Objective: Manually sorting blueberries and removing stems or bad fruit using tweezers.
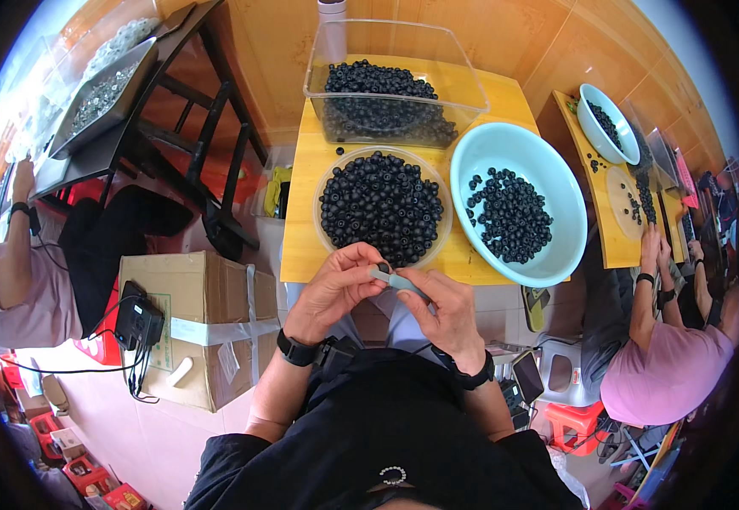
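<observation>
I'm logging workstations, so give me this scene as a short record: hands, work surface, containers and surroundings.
Left hand: pinches a small round black bead
Right hand: holds a slim grey tool, kind unclear
Work surface: yellow rectangular table
Containers with loose black beads: round clear plastic tray, light-blue oval plastic basin, rectangular clear plastic bin
Person's left: brown cardboard box with pale tape

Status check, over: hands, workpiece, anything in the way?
Left hand pinching black bead. Right hand gripping slim grey tool, tip at bead. Round tray of black beads just beyond; nothing seen blocking hands.
</observation>
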Action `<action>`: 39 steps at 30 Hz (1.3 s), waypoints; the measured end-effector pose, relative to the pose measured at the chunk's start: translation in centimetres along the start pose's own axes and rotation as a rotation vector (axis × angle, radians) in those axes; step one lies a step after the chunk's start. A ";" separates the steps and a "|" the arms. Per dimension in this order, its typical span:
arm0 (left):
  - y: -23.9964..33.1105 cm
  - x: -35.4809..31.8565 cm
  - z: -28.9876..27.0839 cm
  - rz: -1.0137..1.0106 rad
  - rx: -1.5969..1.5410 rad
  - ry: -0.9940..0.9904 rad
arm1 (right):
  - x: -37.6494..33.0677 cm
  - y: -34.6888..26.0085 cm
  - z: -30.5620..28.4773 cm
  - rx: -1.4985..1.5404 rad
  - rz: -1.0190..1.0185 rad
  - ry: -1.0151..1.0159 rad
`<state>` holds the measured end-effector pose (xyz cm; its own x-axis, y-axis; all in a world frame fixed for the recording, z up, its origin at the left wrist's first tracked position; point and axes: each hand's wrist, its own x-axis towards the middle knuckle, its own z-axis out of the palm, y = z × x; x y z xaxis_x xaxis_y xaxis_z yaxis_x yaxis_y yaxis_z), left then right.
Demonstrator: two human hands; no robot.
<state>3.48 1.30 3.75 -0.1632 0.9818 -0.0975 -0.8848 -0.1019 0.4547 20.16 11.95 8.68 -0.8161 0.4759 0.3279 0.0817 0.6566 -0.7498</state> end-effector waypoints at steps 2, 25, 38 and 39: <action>0.1 -0.1 0.0 -0.005 -0.005 -0.002 | 0.0 -0.1 0.0 -0.004 0.006 0.002; 3.1 2.3 -3.4 0.268 0.920 0.543 | 2.2 2.8 -6.3 -0.280 0.187 0.501; 1.6 5.4 -3.8 0.508 1.776 0.409 | -1.1 4.1 -3.5 -0.210 0.227 0.363; 1.6 5.2 -3.6 0.495 1.761 0.414 | -1.1 3.8 -3.4 -0.192 0.256 0.367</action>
<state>-0.35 5.66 0.79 -0.5506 0.7955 0.2530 0.6306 0.1978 0.7505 23.33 15.85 7.40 -0.5032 0.7884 0.3538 0.3854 0.5712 -0.7247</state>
